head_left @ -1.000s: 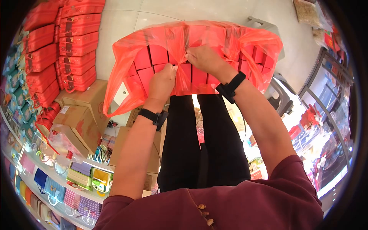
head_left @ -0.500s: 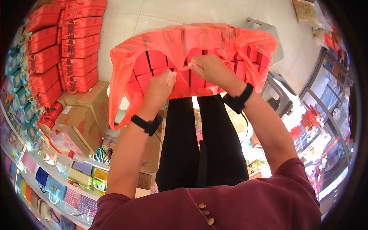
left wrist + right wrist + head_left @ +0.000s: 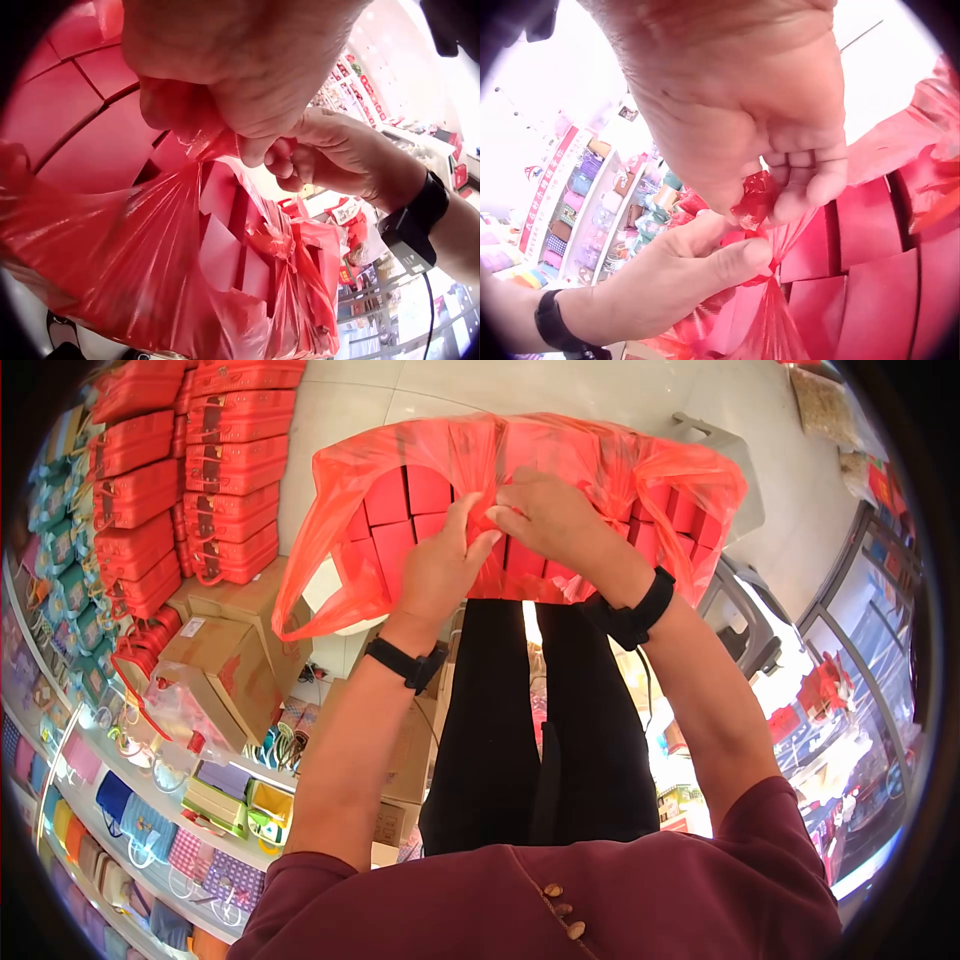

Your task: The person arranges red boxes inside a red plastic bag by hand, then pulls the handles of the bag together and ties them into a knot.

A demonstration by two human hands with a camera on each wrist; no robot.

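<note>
A thin red plastic bag (image 3: 300, 550) is drawn over a block of red boxes (image 3: 385, 498) in front of the person's legs. My left hand (image 3: 447, 565) pinches the gathered plastic at the middle of the opening. Close beside it, my right hand (image 3: 560, 520) grips a twisted end of the same plastic between thumb and fingers. The right wrist view shows that red twist (image 3: 754, 201) sticking up above the left thumb, with tight folds fanning out below. Farther right, another bunched tie (image 3: 281, 244) closes the bag. Between the ties the boxes show through gaps.
Stacked red cases (image 3: 235, 460) stand at the left, above cardboard boxes (image 3: 225, 665). Shelves with small bags (image 3: 190, 855) line the lower left. A grey plastic stool (image 3: 740, 490) shows behind the bag's right end, and a glass-fronted frame (image 3: 845, 585) stands at the right.
Both hands were fists set apart, pulling the plastic to either side. They have come together at the gather, fingers and thumbs now meeting there. The head view has shifted slightly.
</note>
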